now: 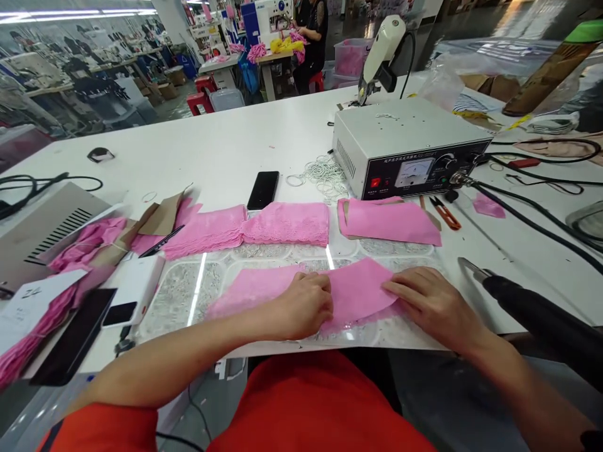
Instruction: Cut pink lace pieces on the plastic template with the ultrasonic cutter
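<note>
A pink fabric piece (360, 289) lies at the table's front edge, over another pink layer (259, 285) that reaches out to the left. My left hand (306, 306) has its fingers curled closed on the left edge of the top piece. At the opposite end, my right hand (426, 298) pinches the right corner between thumb and fingers. Beneath the fabric is a clear, patterned mat (176, 295). Just behind lie a stack of pink lace-edged pieces (287, 224) and a pink stack with brown card (391, 221).
A metal control box (414, 141) stands at the back right, beside a phone (264, 190) and loose elastic loops (325, 177). To the right are orange-handled snips (445, 213) and a black handheld tool (532, 307) with a cable. Pink bundles and a white device (134, 292) occupy the left.
</note>
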Tool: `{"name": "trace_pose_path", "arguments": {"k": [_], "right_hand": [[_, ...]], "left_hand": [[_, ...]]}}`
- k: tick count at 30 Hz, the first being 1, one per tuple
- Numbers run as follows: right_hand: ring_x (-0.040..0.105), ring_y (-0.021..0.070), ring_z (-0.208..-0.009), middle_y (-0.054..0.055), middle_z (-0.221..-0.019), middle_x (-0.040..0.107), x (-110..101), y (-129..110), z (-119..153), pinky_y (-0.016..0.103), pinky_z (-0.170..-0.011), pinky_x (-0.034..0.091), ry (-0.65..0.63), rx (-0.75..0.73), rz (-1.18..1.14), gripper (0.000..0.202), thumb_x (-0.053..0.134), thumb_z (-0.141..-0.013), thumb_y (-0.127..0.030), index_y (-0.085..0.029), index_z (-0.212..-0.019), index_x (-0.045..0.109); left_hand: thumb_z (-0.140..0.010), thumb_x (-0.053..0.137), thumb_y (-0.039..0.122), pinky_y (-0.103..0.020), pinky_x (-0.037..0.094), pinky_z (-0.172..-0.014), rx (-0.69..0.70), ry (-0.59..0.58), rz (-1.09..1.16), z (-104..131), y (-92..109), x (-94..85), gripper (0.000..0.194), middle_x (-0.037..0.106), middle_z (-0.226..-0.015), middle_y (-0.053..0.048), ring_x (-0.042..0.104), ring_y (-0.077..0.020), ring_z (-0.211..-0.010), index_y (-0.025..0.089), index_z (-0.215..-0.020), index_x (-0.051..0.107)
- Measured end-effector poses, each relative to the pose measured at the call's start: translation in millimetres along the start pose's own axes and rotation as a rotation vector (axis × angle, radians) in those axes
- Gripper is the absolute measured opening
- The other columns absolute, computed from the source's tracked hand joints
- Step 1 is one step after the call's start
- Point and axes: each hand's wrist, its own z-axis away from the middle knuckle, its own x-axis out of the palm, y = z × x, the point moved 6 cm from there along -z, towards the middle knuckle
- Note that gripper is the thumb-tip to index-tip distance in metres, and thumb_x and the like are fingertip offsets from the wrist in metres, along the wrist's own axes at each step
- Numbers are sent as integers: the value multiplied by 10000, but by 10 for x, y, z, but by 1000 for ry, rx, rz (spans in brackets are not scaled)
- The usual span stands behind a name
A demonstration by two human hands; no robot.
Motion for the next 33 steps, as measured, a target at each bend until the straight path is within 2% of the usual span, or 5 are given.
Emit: {"name": "trace_pose_path", "arguments": {"k": [9, 16, 21, 26, 33], "right_hand": [[656, 217, -889, 47, -961, 705, -91, 8, 81, 399, -813, 548, 2, 32, -125, 351, 557, -836, -98, -278, -1127, 637], [661, 215, -930, 42, -985, 719, -161, -22, 47, 401, -868, 543, -23, 10, -103, 330, 596, -840, -122, -266, -1136, 625], [653, 198, -915, 44, -952, 710, -149, -293, -123, 388, -854, 528, -44, -16, -194, 240, 591, -854, -143, -249, -1063, 642], [606, 170, -796, 40, -813, 674, 27, -656, -292, 330, -713, 502, -83, -57, -334, 103, 585, -860, -138, -198, -929, 633], [552, 147, -735, 33, -759, 646, 208, -734, -316, 302, -660, 443, -80, -55, -406, 132, 535, -887, -96, -189, -838, 614]], "left_hand": [[-852, 562, 118, -348, 407, -871, -5, 38, 7, 13, -39, 95, 207, 580, -916, -44, 538, -183, -907, 164, -682, 670], [-824, 608, 108, -352, 416, -886, -34, 14, 27, -12, -63, 92, 174, 589, -910, -30, 546, -180, -899, 174, -681, 681], [-814, 624, 99, -327, 428, -869, -60, -7, 28, -19, -59, 62, 144, 596, -909, -30, 555, -175, -907, 163, -700, 684], [-824, 627, 102, -331, 422, -847, -59, -23, 5, -41, -53, 68, 158, 598, -906, -38, 550, -183, -908, 153, -684, 680], [-831, 632, 122, -347, 413, -874, -62, -25, -3, -41, -70, 82, 134, 602, -933, -31, 548, -183, -905, 168, -722, 694]]}}
